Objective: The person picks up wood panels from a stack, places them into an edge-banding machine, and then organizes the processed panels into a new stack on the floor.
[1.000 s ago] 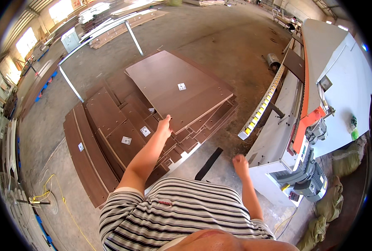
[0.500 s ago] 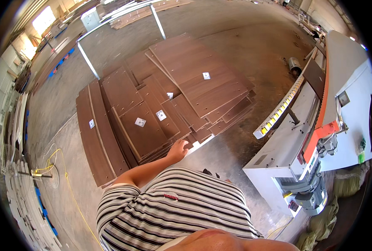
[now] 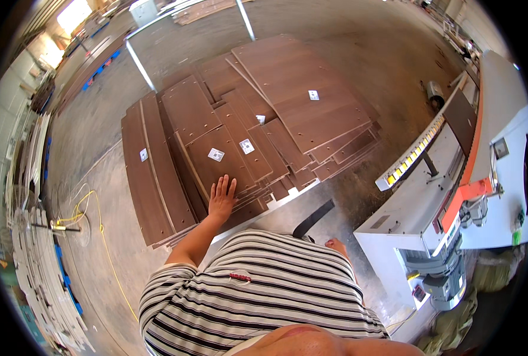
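My left hand lies with fingers spread at the near edge of a brown wood-grain panel, holding nothing. That panel has a white label and small holes, and rests among stacked, overlapping panels. A larger panel lies slantwise on top at the right of the pile. At the left side are long narrow panels. My right hand is low beside my body, its fingers curled; what they hold, if anything, is hidden. A black strap sticks out in front of my shirt, near that hand.
A white and orange machine with a motor and a row of yellow-marked rollers stands at the right. A metal frame rises behind the pile. A yellow cord runs over the floor at left, near stacked boards.
My left hand has moved left from the pile's near corner and spread its fingers on a panel. My right hand and the black strap have come into clear view. The whole view has shifted slightly.
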`<state>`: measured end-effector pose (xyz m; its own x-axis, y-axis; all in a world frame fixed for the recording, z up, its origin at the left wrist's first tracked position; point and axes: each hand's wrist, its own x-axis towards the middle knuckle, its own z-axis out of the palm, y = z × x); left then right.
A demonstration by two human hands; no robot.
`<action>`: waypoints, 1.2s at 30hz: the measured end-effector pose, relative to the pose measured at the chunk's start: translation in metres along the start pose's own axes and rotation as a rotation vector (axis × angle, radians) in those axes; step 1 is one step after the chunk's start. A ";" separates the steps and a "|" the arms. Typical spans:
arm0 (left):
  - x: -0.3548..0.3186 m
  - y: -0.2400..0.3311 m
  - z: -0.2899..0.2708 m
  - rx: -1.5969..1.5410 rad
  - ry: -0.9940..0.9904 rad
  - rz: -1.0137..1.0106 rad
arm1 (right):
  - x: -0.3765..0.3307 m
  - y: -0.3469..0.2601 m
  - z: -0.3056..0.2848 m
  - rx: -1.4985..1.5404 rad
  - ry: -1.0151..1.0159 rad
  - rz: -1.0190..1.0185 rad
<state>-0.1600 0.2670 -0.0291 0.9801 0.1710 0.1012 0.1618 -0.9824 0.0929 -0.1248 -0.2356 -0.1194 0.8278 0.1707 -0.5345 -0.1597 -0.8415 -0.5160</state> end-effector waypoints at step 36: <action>0.004 -0.010 0.093 0.423 0.223 0.065 | 0.006 0.106 0.093 -0.166 0.077 0.095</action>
<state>-0.1467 0.2706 -0.1220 0.9485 0.0746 0.3078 0.1790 -0.9280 -0.3267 -0.1871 -0.2762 -0.2395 0.8529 0.0521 -0.5194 -0.1532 -0.9262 -0.3446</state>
